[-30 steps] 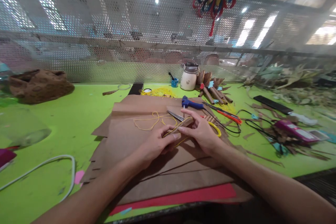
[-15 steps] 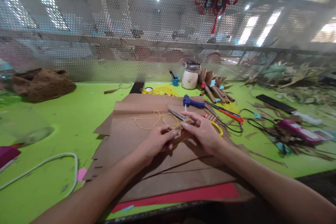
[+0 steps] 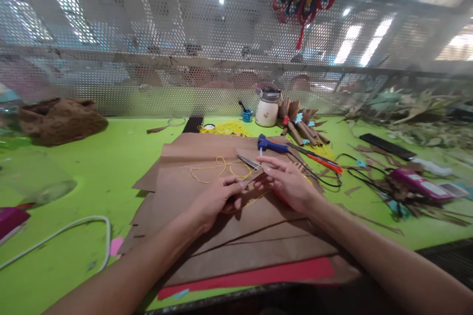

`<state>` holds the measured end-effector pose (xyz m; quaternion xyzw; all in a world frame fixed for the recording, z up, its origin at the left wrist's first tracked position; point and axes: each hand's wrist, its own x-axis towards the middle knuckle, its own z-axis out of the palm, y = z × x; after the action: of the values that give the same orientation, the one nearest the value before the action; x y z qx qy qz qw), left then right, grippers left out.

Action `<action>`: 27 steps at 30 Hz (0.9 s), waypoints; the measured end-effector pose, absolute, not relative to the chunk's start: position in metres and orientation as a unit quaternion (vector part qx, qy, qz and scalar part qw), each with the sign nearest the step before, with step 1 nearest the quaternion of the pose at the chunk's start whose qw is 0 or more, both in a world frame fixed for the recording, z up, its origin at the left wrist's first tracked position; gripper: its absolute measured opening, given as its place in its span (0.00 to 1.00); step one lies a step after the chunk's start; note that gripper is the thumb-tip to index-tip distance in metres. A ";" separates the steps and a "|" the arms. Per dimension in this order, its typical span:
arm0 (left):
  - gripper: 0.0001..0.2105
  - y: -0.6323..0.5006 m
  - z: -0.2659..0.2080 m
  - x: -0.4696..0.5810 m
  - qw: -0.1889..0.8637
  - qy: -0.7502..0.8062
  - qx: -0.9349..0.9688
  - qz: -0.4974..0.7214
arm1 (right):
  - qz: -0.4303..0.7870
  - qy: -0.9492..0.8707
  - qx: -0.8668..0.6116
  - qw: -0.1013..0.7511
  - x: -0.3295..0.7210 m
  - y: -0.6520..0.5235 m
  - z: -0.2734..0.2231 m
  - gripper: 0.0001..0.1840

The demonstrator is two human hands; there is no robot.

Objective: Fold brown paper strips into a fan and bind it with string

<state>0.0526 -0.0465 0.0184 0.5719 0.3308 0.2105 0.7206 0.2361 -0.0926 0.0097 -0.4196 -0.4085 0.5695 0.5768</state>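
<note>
Between thumb and fingers, my left hand (image 3: 218, 199) pinches one end of a small folded piece of brown paper (image 3: 254, 176). The fingers of my right hand (image 3: 291, 184) close around its other end. A thin yellow string (image 3: 220, 163) lies looped on the brown paper sheets (image 3: 181, 197) and runs in under both hands. Just beyond my right fingertips are the blades of a pair of scissors (image 3: 247, 160); their handles are mostly hidden behind that hand.
A blue glue gun (image 3: 271, 144) lies behind the scissors, near an orange-handled tool (image 3: 325, 161) and black cable. Rolled brown paper pieces (image 3: 301, 130) and a white jar (image 3: 267, 109) stand farther back. Red paper (image 3: 258, 275) shows under the sheets; a dark phone-like slab (image 3: 386, 146) lies right.
My right hand has turned and shifted slightly, its fingers now curled in more. The folded brown paper piece shows more plainly between my hands. The string and scissors have stayed put.
</note>
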 end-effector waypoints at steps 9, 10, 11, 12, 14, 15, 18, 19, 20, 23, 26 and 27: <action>0.13 -0.051 0.021 0.056 0.708 0.340 0.582 0.211 | 0.450 -0.461 -0.508 0.572 0.218 -0.095 0.014 0.34; 0.13 -0.052 0.021 0.057 0.707 0.338 0.585 0.208 | 0.451 -0.460 -0.505 0.575 0.217 -0.096 0.013 0.33; 0.13 -0.052 0.021 0.057 0.706 0.336 0.588 0.206 | 0.457 -0.457 -0.498 0.578 0.217 -0.096 0.012 0.32; 0.13 -0.053 0.021 0.057 0.705 0.335 0.591 0.203 | 0.466 -0.452 -0.489 0.583 0.218 -0.096 0.011 0.32; 0.14 -0.054 0.021 0.057 0.703 0.336 0.593 0.203 | 0.494 -0.437 -0.462 0.593 0.220 -0.097 0.008 0.32; 0.14 -0.055 0.022 0.058 0.703 0.338 0.592 0.202 | 0.513 -0.428 -0.447 0.594 0.221 -0.097 0.007 0.32; 0.14 -0.054 0.022 0.057 0.707 0.338 0.589 0.201 | 0.580 -0.402 -0.404 0.582 0.225 -0.098 0.008 0.31; 0.14 -0.053 0.021 0.056 0.710 0.333 0.586 0.201 | 0.599 -0.396 -0.390 0.575 0.226 -0.098 0.010 0.30; 0.14 -0.052 0.021 0.056 0.715 0.327 0.584 0.202 | 0.615 -0.391 -0.379 0.571 0.228 -0.098 0.012 0.29; 0.13 -0.050 0.018 0.054 0.728 0.313 0.574 0.207 | 0.630 -0.379 -0.361 0.574 0.233 -0.097 0.017 0.24; 0.13 -0.049 0.017 0.053 0.728 0.311 0.574 0.209 | 0.610 -0.381 -0.374 0.585 0.236 -0.095 0.017 0.20; 0.12 -0.049 0.017 0.053 0.726 0.314 0.575 0.210 | 0.601 -0.385 -0.384 0.586 0.236 -0.094 0.016 0.20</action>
<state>0.0527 -0.0490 0.0175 0.5749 0.3137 0.2095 0.7261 0.2358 -0.0941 0.0159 -0.3835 -0.3855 0.6010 0.5858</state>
